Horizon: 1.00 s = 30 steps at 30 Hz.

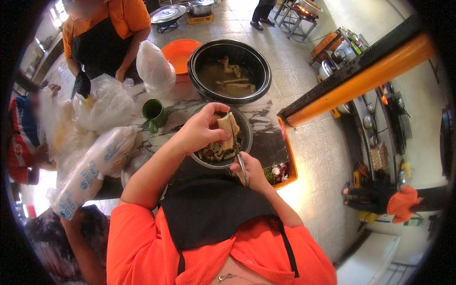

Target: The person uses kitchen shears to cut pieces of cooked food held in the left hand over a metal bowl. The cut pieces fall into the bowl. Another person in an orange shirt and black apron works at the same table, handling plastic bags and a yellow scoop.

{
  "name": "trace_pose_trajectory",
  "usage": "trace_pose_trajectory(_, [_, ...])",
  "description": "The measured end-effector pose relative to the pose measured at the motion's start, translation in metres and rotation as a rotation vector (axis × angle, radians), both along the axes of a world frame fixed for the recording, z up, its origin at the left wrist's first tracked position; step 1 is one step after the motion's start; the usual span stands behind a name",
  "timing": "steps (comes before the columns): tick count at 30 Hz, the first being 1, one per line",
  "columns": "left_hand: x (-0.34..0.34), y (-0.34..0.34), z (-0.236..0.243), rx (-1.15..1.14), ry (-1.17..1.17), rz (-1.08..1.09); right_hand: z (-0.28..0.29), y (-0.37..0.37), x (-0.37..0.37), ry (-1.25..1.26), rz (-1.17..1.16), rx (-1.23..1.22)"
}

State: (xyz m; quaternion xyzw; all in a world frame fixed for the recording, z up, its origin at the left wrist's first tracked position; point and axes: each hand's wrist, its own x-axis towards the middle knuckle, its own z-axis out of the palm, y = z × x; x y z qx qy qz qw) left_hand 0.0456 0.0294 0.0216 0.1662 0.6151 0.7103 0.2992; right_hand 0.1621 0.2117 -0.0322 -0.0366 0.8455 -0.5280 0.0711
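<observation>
My left hand grips a pale, flat strip of food, whose exact kind I cannot make out. In my right hand is a pair of metal scissors, its blades up against the strip's lower end. Both hands are over a round metal bowl that holds many small cut pieces. Just behind it stands a large black oval pot with cloudy liquid and several more pale pieces.
A green mug, an orange basin and plastic bags share the marble table. Wrapped cups lie left. A person stands opposite; another is at left. An orange-black post slants at right; an orange crate sits below.
</observation>
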Motion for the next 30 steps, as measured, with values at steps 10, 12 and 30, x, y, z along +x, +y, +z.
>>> trace_pose_trajectory(10, [-0.019,-0.006,-0.018,0.095,-0.103,0.262,-0.006,0.003,0.001,-0.157,0.008,-0.142])
trace_pose_trajectory(12, [-0.027,-0.007,-0.021,0.156,-0.141,0.347,-0.004,0.004,0.001,-0.119,0.056,-0.092])
trace_pose_trajectory(30, [-0.029,-0.003,-0.009,0.161,-0.148,0.252,0.008,-0.001,-0.006,0.017,0.126,-0.069])
